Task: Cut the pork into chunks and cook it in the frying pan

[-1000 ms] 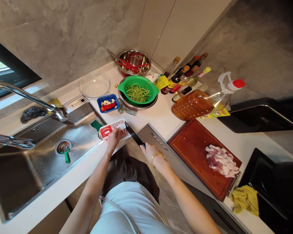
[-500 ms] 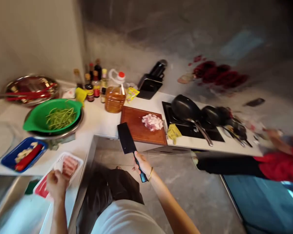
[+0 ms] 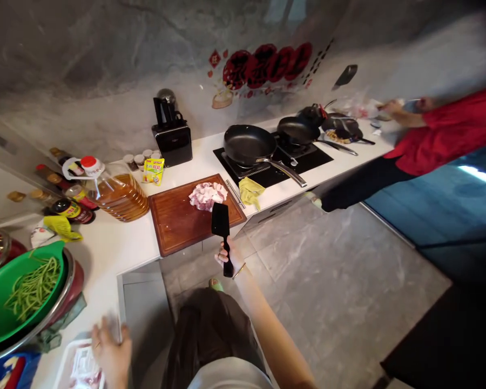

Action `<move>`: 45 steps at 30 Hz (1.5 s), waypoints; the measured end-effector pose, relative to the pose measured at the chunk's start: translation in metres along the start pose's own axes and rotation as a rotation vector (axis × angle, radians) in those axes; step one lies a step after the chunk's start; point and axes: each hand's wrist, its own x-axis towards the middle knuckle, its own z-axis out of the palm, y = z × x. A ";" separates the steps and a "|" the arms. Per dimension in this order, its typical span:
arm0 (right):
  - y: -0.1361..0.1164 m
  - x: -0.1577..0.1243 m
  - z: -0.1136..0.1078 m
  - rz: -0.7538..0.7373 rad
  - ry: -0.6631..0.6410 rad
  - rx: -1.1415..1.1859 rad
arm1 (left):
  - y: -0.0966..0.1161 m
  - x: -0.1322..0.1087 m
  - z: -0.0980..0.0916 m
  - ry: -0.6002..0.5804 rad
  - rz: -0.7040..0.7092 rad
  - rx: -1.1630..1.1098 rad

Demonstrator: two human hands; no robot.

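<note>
My right hand (image 3: 231,256) is wrapped round the handle of a black cleaver (image 3: 220,220), held up in front of the counter's edge. Beyond the blade, cut raw meat (image 3: 208,195) lies in a heap on the wooden cutting board (image 3: 174,227). At the lower left, my left hand (image 3: 112,348) has its fingers spread beside a white tray of packaged meat (image 3: 83,367); whether it touches the tray I cannot tell. The tray rests on the counter, partly cut off by the frame. Close by, a green colander (image 3: 0,286) holds green beans (image 3: 34,289).
An oil jug (image 3: 121,197) and several sauce bottles stand behind the board's left side. A knife block (image 3: 173,143), a frying pan (image 3: 250,145) on the stove and a yellow cloth (image 3: 251,192) are further right. A person in a red top (image 3: 457,132) works at the far right.
The view has swung right, toward the stove. My left hand has opened beside the meat tray, where it was closed over it before. The cleaver remains in my right hand, now nearer the meat.
</note>
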 end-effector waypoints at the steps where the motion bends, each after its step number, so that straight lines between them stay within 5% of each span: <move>1: -0.001 -0.001 -0.003 0.021 0.015 -0.014 | 0.025 0.011 0.010 0.060 0.052 -0.035; 7: -0.035 -0.001 -0.005 0.032 -0.016 -0.122 | 0.185 0.037 0.071 -0.327 0.400 -0.193; 11: -0.061 0.003 -0.011 -0.004 -0.055 -0.179 | 0.224 0.011 0.087 -0.506 0.388 -0.197; 15: -0.060 -0.004 -0.036 0.088 -0.071 -0.343 | 0.206 -0.013 0.091 -0.579 0.257 -0.188; 20: -0.029 -0.011 -0.064 0.087 -0.174 -0.563 | 0.190 -0.020 0.088 -0.542 0.098 -0.217; 25: -0.009 -0.010 -0.068 0.050 -0.289 -0.820 | 0.196 -0.024 0.080 -0.455 0.035 -0.249; 31: -0.019 -0.011 -0.058 -0.091 -0.378 -1.326 | 0.180 -0.037 0.072 -0.339 -0.029 -0.245; 39: -0.008 -0.008 -0.035 -0.329 -0.482 -1.737 | 0.119 -0.045 0.049 -0.095 -0.212 -0.222; 45: 0.015 -0.011 -0.020 -0.359 -0.549 -1.909 | 0.052 -0.038 0.017 0.209 -0.303 -0.058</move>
